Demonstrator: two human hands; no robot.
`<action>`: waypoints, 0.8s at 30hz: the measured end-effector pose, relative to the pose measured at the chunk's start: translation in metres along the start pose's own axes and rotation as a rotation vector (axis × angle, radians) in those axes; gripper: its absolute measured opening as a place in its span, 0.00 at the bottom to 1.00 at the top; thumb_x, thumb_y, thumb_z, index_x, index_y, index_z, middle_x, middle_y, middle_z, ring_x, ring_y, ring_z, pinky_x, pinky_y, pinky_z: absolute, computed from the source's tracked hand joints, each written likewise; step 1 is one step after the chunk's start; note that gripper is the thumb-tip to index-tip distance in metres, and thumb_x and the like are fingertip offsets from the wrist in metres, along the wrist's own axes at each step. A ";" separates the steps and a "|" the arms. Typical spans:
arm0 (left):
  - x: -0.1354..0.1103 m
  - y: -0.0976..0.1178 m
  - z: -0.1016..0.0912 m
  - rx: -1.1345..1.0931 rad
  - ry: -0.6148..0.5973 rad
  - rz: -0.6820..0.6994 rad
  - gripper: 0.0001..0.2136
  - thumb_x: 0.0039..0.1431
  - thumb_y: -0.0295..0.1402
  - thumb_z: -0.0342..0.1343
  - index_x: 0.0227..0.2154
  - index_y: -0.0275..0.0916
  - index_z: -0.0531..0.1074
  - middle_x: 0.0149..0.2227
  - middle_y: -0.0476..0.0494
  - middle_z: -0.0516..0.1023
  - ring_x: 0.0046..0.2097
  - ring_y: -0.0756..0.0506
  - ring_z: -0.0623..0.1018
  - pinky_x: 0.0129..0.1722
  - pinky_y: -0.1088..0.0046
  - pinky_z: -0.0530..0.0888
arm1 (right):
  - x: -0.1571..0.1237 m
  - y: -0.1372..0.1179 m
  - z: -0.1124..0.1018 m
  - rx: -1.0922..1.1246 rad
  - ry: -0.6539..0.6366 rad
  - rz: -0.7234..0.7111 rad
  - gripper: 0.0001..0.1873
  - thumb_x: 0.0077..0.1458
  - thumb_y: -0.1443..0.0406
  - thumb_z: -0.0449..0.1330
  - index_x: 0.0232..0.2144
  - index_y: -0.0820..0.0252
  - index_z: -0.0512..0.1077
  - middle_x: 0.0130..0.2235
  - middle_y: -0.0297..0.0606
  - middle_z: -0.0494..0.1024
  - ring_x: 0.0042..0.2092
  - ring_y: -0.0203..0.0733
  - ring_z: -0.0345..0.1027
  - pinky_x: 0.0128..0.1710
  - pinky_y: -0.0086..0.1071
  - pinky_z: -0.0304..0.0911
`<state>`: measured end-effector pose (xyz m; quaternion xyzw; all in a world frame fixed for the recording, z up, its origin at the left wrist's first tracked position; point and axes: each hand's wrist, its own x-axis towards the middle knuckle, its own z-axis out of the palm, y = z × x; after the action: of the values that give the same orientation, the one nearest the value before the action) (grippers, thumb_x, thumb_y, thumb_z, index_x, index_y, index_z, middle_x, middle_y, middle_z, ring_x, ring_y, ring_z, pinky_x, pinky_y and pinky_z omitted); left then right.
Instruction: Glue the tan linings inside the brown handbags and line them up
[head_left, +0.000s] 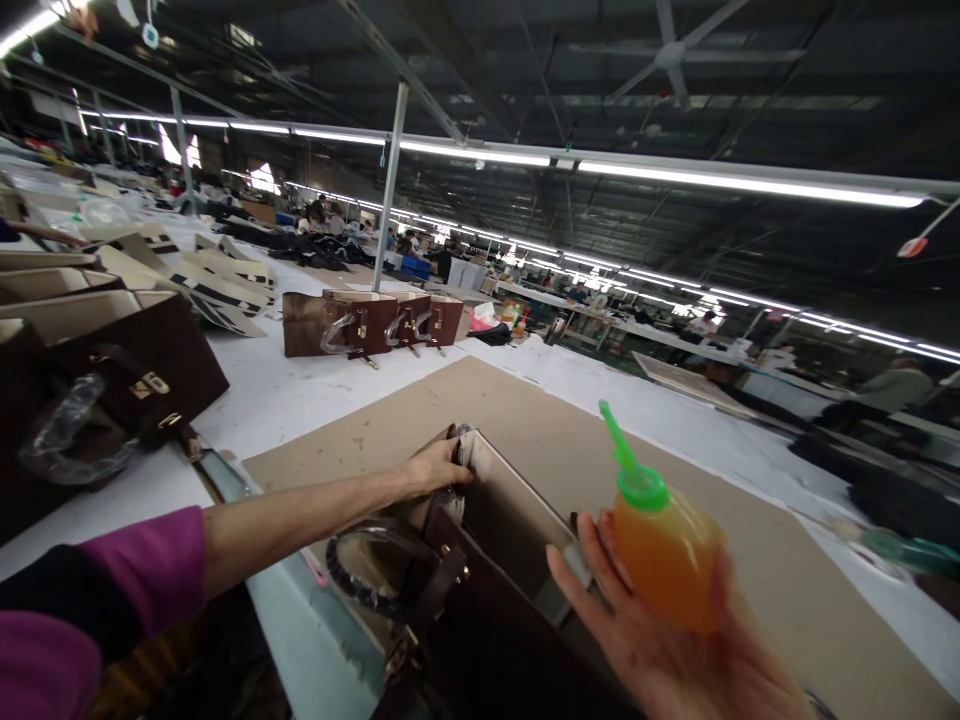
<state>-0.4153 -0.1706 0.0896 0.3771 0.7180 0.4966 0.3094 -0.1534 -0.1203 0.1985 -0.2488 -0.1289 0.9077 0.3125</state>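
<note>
My left hand [439, 465] grips the far top edge of a dark brown handbag [480, 600] that stands open in front of me, its beige lining [510, 520] showing. The bag's handle [367, 560] is wrapped in clear plastic. My right hand [675, 640] holds a squeeze bottle [664, 550] of orange liquid with a green cap and a green nozzle [616, 438] pointing up and left. The bottle is just right of the bag's opening. The bag rests on a brown cardboard sheet [570, 440].
Several more brown handbags stand at the left [112, 380] and in a row further back [367, 322]. Flat cut pieces [217, 275] lie on the white table [300, 390]. People work at distant tables [705, 325] under long strip lights.
</note>
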 end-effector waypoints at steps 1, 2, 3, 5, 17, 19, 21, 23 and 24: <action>0.000 -0.005 0.001 -0.064 -0.011 -0.002 0.15 0.41 0.30 0.57 0.37 0.35 0.69 0.32 0.47 0.76 0.32 0.47 0.76 0.32 0.73 0.72 | 0.001 -0.001 -0.002 -0.011 0.009 -0.013 0.22 0.41 0.55 0.72 0.41 0.43 0.74 0.52 0.37 0.72 0.51 0.59 0.66 0.46 0.70 0.59; 0.000 -0.009 0.001 -0.118 -0.015 -0.004 0.16 0.41 0.32 0.58 0.37 0.35 0.69 0.33 0.46 0.77 0.32 0.47 0.76 0.33 0.73 0.72 | 0.002 -0.001 -0.003 -0.020 0.019 -0.026 0.24 0.42 0.54 0.71 0.43 0.43 0.73 0.53 0.38 0.71 0.51 0.60 0.66 0.47 0.70 0.59; -0.001 -0.012 0.001 -0.161 -0.014 -0.005 0.17 0.41 0.34 0.59 0.37 0.35 0.69 0.33 0.46 0.77 0.33 0.47 0.76 0.34 0.73 0.73 | 0.003 -0.002 -0.004 -0.029 0.027 -0.037 0.26 0.42 0.53 0.71 0.45 0.43 0.72 0.54 0.39 0.70 0.51 0.60 0.66 0.47 0.70 0.59; -0.003 -0.018 0.000 -0.236 -0.008 -0.002 0.19 0.42 0.39 0.61 0.37 0.35 0.70 0.35 0.45 0.77 0.34 0.47 0.76 0.36 0.72 0.72 | 0.004 -0.003 -0.005 -0.047 0.043 -0.062 0.30 0.43 0.51 0.69 0.49 0.45 0.69 0.54 0.41 0.70 0.51 0.61 0.66 0.46 0.70 0.60; -0.004 0.014 -0.019 -0.405 -0.081 0.152 0.22 0.39 0.40 0.66 0.36 0.32 0.73 0.32 0.44 0.77 0.34 0.47 0.75 0.38 0.73 0.70 | -0.004 -0.008 0.006 -0.109 0.174 -0.245 0.27 0.47 0.50 0.65 0.49 0.48 0.69 0.52 0.42 0.72 0.46 0.58 0.70 0.39 0.60 0.70; -0.005 0.041 -0.028 -0.308 -0.146 0.161 0.19 0.40 0.39 0.66 0.35 0.32 0.74 0.31 0.45 0.77 0.32 0.48 0.74 0.35 0.74 0.70 | -0.008 -0.011 0.001 -0.131 0.172 -0.267 0.26 0.46 0.50 0.66 0.47 0.49 0.71 0.52 0.43 0.72 0.45 0.59 0.70 0.38 0.58 0.71; -0.005 0.073 -0.038 -0.176 -0.225 0.184 0.17 0.42 0.38 0.64 0.34 0.32 0.75 0.31 0.46 0.76 0.31 0.49 0.73 0.33 0.75 0.69 | -0.013 -0.016 -0.005 -0.164 0.159 -0.297 0.25 0.45 0.51 0.67 0.46 0.49 0.72 0.51 0.43 0.72 0.45 0.58 0.71 0.37 0.54 0.72; -0.001 0.107 -0.046 -0.022 -0.303 0.233 0.14 0.42 0.36 0.63 0.33 0.33 0.76 0.30 0.48 0.76 0.30 0.49 0.72 0.32 0.75 0.68 | -0.019 -0.020 -0.013 -0.205 0.137 -0.328 0.25 0.42 0.56 0.70 0.44 0.51 0.73 0.49 0.43 0.74 0.42 0.55 0.73 0.36 0.48 0.73; 0.001 0.124 -0.048 0.067 -0.339 0.255 0.13 0.42 0.35 0.63 0.32 0.34 0.76 0.29 0.48 0.76 0.29 0.49 0.72 0.31 0.75 0.67 | -0.022 -0.022 -0.017 -0.231 0.124 -0.341 0.25 0.40 0.59 0.72 0.43 0.52 0.73 0.47 0.44 0.75 0.40 0.53 0.73 0.34 0.44 0.74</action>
<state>-0.4265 -0.1655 0.2218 0.5530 0.6182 0.4370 0.3478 -0.1186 -0.1156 0.2012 -0.3130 -0.2526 0.8039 0.4382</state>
